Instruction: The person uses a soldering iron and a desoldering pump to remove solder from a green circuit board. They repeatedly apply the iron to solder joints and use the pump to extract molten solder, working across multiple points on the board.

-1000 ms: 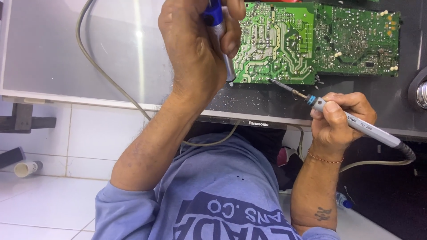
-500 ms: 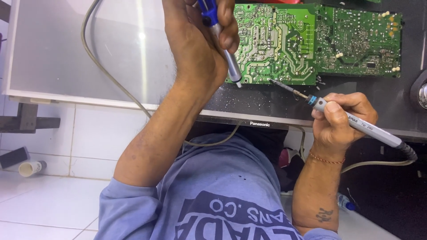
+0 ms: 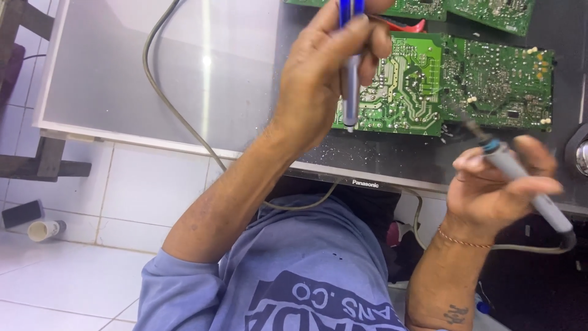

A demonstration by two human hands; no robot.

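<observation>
My left hand (image 3: 321, 83) grips a blue and silver desoldering pump (image 3: 350, 92), held upright with its tip over the near left corner of a green circuit board (image 3: 416, 92). My right hand (image 3: 496, 184) holds a grey soldering iron (image 3: 530, 190) like a pen. Its dark tip points at the board's near edge, and the hand is blurred. The board lies solder side up on the dark back of a flat panel (image 3: 392, 159).
A pale grey sheet (image 3: 122, 73) covers the panel's left part, with a grey cable (image 3: 177, 119) running across it. More green boards (image 3: 490, 12) lie further back. On the white tiled floor at the left are a wooden stand (image 3: 37, 162), a small white tube (image 3: 46, 230) and a dark flat device (image 3: 21, 213).
My view has dropped closer, so the board sits lower in frame. My right hand has moved the iron to the right along the board's near edge. The pump stays at the left corner.
</observation>
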